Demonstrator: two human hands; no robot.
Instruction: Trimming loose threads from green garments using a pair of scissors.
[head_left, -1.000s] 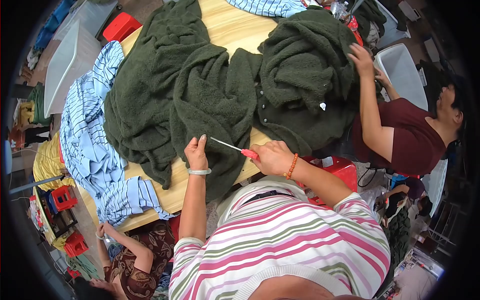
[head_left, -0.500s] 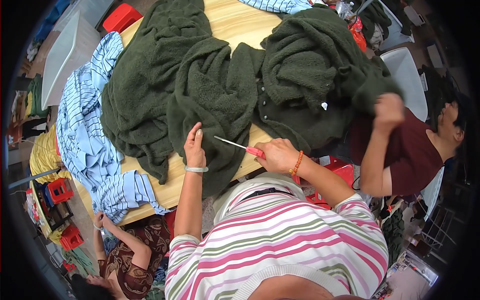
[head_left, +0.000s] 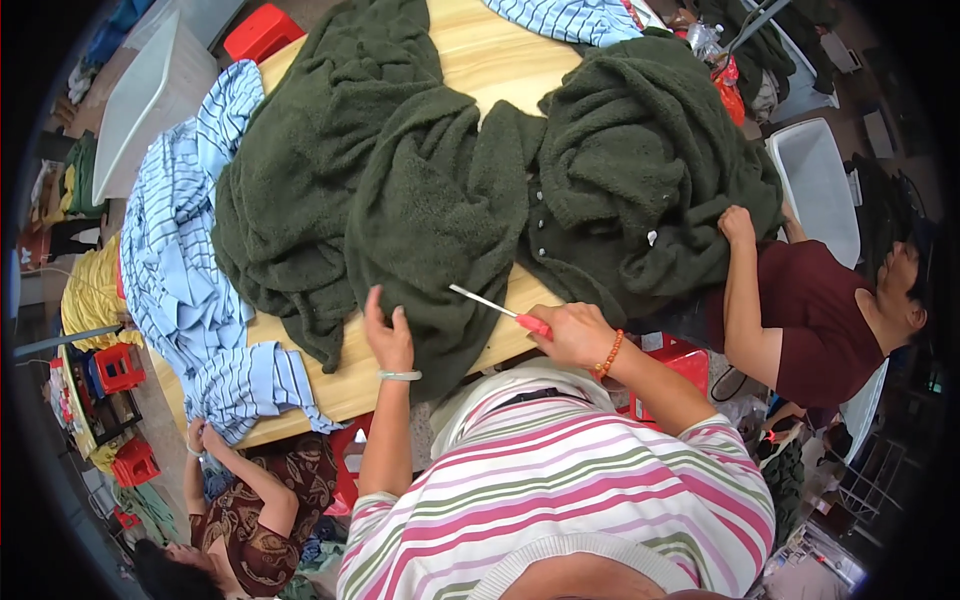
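Perhaps the red-handled tool point(head_left: 534, 325), gripped in the right hand point(head_left: 582, 336), could snag the green garment point(head_left: 430, 215) on the table point(head_left: 487, 58) if tipped downward, with the left hand point(head_left: 393, 346) holding nothing, fingers open.

Head fisheye: looking down from wearer's head
Wooden table point(head_left: 485, 60): view facing over it toward 12 o'clock
Striped shirt point(head_left: 560, 480): sitting closest to lens, filling 6 o'clock
Maroon-sleeved co-worker point(head_left: 810, 320): showing farther off at 3 o'clock

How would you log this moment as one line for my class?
left hand: open, empty | right hand: gripping red-handled screwdriver-like tool | dark green fleecy garments: heaped on wood-grain table
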